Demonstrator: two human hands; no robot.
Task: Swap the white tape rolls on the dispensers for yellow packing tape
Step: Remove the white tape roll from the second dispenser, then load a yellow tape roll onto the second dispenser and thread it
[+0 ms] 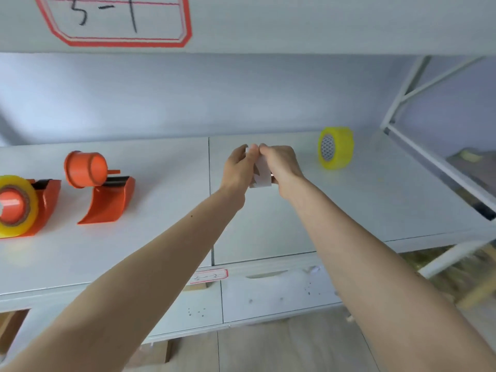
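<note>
White tape roll: we see the white tape roll (261, 170) held up above the white shelf (349, 205), near its middle, between the two hands; only a strip of its side and lower edge shows between them.
Left hand: our left hand (237, 170) wraps the roll's left side, fingers curled over its top, thumb side toward us.
Right hand: our right hand (281, 167) closes around the roll's right side; its fingertips meet those of the left hand at the top of the roll, so both hands are clamped on it together.
Loose yellow roll: a yellow packing tape roll (335, 147) stands on edge on the shelf to the right of the hands, well apart from them, its patterned core facing us.
Empty dispenser: an orange dispenser (107, 200) sits on the shelf to the left of the hands, with no roll on it; its orange hub (86, 169) rests tilted on top.
Loaded dispenser: at the far left edge, a second orange dispenser (47, 200) carries a yellow tape roll (25, 202), partly cut off by the frame.
Surroundings: a red-bordered label (209, 276) is stuck to the shelf's front edge below the arms, its writing too small for us to read; a larger red-bordered sign (115, 21) is fixed to the board above.
</note>
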